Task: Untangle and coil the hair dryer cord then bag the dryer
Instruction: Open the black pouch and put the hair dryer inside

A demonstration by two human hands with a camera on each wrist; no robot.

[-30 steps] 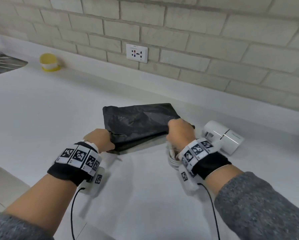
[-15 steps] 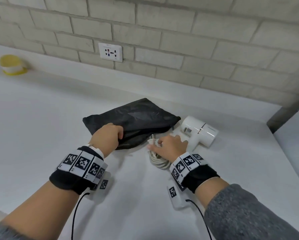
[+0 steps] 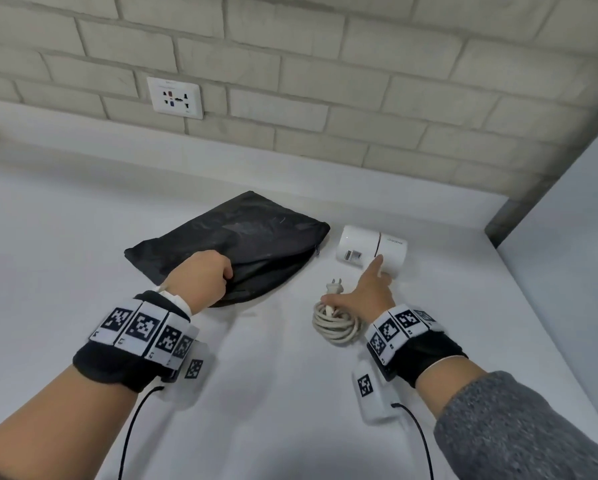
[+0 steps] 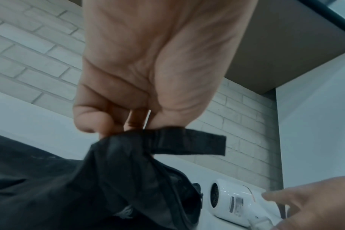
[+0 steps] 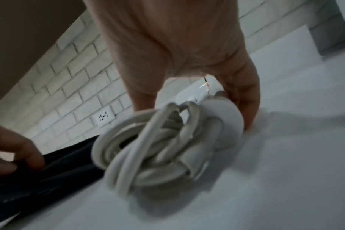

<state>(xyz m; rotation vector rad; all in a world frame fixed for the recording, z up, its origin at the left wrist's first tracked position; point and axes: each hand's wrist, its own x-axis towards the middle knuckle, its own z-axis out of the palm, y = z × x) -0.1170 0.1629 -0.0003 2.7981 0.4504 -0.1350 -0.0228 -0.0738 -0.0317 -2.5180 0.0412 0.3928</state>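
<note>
Head view: hair dryer (image 3: 373,251) lies centre-right, beside the black bag (image 3: 235,237); right hand (image 3: 367,292), fingers spread, reaches it over the coiled cord (image 3: 335,323).

Left wrist view: left hand (image 4: 148,70) pinches the bag's edge.

Right wrist view: nothing binds the coil; lifting may unravel it.

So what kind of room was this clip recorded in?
Probably a home kitchen or utility counter, though the now views alone cannot settle it. A white countertop runs along a pale brick wall with a wall socket set just above it, and a hair dryer lies there.
</note>
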